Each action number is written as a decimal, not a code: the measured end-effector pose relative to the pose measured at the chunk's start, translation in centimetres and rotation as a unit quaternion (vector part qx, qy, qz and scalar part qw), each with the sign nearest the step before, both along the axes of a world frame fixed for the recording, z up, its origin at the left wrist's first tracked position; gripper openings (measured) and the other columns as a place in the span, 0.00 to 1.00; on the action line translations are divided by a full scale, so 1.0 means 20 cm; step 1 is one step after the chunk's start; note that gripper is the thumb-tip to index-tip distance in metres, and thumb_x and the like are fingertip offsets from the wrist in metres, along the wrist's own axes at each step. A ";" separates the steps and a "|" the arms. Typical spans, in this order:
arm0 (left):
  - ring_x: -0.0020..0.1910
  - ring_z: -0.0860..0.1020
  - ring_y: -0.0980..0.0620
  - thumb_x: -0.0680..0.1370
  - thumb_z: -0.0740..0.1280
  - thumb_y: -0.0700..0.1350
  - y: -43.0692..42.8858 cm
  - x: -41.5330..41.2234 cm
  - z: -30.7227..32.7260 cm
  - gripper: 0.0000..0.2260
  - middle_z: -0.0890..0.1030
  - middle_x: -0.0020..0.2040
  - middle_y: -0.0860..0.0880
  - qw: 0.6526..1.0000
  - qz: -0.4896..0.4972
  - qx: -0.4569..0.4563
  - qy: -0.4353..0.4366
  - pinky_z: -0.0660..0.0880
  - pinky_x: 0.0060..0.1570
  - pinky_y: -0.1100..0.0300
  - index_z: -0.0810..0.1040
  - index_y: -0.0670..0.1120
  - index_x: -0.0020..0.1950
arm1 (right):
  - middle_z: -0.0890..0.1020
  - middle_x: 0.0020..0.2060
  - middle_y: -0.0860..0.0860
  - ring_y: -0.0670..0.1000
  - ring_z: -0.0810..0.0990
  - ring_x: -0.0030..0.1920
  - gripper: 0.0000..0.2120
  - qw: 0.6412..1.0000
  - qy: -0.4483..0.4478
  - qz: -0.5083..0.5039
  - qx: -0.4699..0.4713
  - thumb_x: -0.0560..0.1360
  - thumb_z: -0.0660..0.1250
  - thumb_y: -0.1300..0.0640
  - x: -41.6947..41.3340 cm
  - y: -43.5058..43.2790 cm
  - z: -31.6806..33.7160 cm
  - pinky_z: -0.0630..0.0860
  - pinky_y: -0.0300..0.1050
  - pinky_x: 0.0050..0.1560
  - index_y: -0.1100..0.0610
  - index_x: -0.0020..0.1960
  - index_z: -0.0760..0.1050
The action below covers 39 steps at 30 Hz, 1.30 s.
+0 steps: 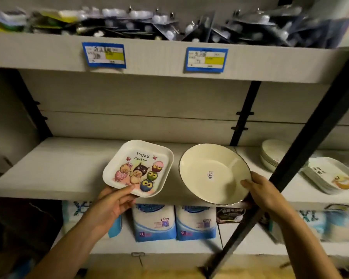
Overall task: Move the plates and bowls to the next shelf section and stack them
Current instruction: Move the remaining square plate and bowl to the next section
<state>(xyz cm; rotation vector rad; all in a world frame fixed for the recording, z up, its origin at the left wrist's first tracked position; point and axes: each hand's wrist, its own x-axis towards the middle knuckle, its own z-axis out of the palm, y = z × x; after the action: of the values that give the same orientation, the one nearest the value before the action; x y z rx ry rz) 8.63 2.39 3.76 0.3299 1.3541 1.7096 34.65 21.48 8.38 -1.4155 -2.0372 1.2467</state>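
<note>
Middle shelf takes up most of my feed: a flat, matte, off-white board, split into sections by a black metal upright. A dark square-edged bar cuts diagonally across the right side in front of everything. Below are soft plastic packs, white and blue, marked XL.

The round bowl is glossy cream, shallow, with a thin dark rim. It's tilted toward me over the front edge of the left section, with the square plate just beside it on the left. The plate looks like smooth melamine, with rounded corners and a "Happy Easter" cartoon print of chicks and owls.

In the right section sit a stack of round bowls and a stack of square plates, close together.

My right hand pinches the bowl's near-right rim, thumb on the inside, fingers hidden underneath. My left hand pinches the plate's near edge the same way, thumb on top.

There are blue-bordered price labels on the upper shelf lip, and a small white sticker inside the bowl.
</note>
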 end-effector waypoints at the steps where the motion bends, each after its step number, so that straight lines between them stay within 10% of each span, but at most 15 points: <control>1: 0.34 0.83 0.54 0.75 0.62 0.33 0.00 0.06 0.01 0.12 0.86 0.39 0.49 1.000 0.001 -0.001 0.000 0.77 0.27 0.65 0.77 0.47 0.52 | 0.77 0.36 0.57 0.54 0.77 0.33 0.06 1.000 0.003 -0.005 -0.008 0.79 0.56 0.61 0.05 0.00 0.01 0.77 0.50 0.37 0.56 0.54 0.69; 18: 0.42 0.80 0.50 0.75 0.63 0.33 0.28 0.96 0.02 0.13 0.83 0.46 0.48 0.999 -0.010 -0.047 0.017 0.75 0.28 0.61 0.76 0.48 0.54 | 0.75 0.24 0.51 0.47 0.72 0.23 0.08 0.998 -0.012 0.040 -0.036 0.79 0.57 0.61 1.02 0.27 -0.06 0.68 0.44 0.31 0.61 0.51 0.74; 28: 0.22 0.77 0.57 0.76 0.61 0.32 0.58 1.71 -0.06 0.13 0.78 0.47 0.44 0.996 0.061 -0.058 0.013 0.73 0.23 0.62 0.73 0.50 0.50 | 0.74 0.21 0.52 0.49 0.70 0.22 0.08 0.995 -0.003 0.093 -0.022 0.78 0.57 0.64 1.67 0.88 -0.03 0.67 0.42 0.26 0.56 0.47 0.73; 34: 0.43 0.77 0.49 0.74 0.65 0.33 0.78 2.01 -0.03 0.18 0.79 0.56 0.43 0.996 0.064 -0.063 0.012 0.74 0.32 0.58 0.71 0.47 0.62 | 0.77 0.29 0.56 0.50 0.73 0.26 0.06 0.995 -0.006 0.099 -0.022 0.77 0.59 0.63 1.83 1.21 -0.08 0.69 0.43 0.30 0.63 0.45 0.74; 39: 0.38 0.81 0.52 0.74 0.65 0.32 0.97 2.11 0.00 0.17 0.81 0.53 0.43 0.996 0.052 -0.059 0.029 0.78 0.30 0.60 0.73 0.48 0.59 | 0.80 0.26 0.57 0.50 0.75 0.24 0.04 0.994 -0.004 0.111 -0.020 0.78 0.56 0.65 1.74 1.42 -0.06 0.68 0.42 0.28 0.65 0.51 0.68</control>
<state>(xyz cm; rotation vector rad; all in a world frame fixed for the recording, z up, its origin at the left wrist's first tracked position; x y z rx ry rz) 50.89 21.83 3.72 0.2476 1.5323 1.7071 69.48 49.89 7.20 -1.2398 -2.2359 1.3771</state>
